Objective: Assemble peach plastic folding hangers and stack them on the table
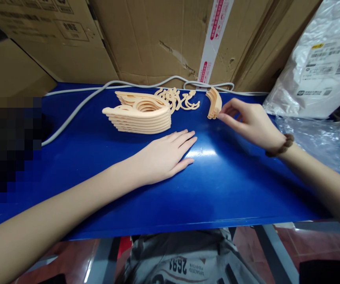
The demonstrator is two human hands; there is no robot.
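Curved beige pieces (215, 101) sit in a small, close-set group near the far edge of the blue table (164, 205), right of its middle. Right hand (248, 118): thumb and fingertips at the group's near end; cannot tell whether they are clamped on it or only resting against it. Left hand (170, 156): palm down, fingers slightly spread, gripping nothing, nearer the front edge than the beige stack (146, 116).

Risks, judged: an off-centre push by the thumb could fan the group out or tip it, its footprint being narrow and the tabletop glossy. A pinch at one end only might leave some pieces behind. Hook-shaped pieces (174, 98), between stack and group, lie jumbled; lifting one could drag others. A sweep of the left hand toward the far edge could knock the stack askew. White cable (155, 84) along that edge might snag; plastic film (320, 142) toward the right edge, near the right forearm, could catch.
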